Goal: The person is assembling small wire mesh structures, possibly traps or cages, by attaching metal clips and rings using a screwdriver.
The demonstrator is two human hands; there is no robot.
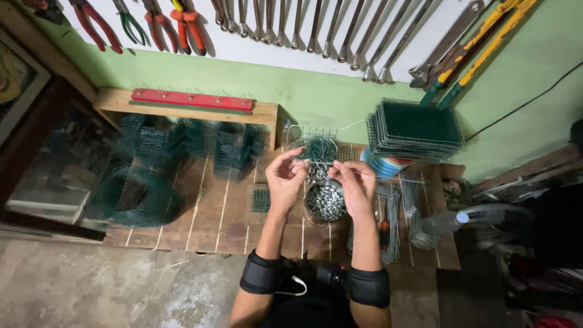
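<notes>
Between the pinched fingertips point(302, 163) sat a small silvery wire piece point(314, 163), held just above the middle of the wooden bench point(200, 209). Left hand point(284, 180) was closed on its left end, right hand point(357, 185) nipped the right end, fingers curled tight; the piece was too small to make out its shape. Directly beneath the hands stood a round bowl of metal clips point(325, 202), brimming with shiny bits. Just beyond, a half-formed wire basket point(316, 146) crowded the far side. To the right, a stack of green mesh panels point(414, 129) rose high on a blue tub, with loose wire frames point(395, 218) lying flat near the right forearm. Left of the hands, rolls of green mesh point(136, 194) filled the bench. Bare planks showed only between the rolls and the bowl; the near bench edge lay under the forearms.
</notes>
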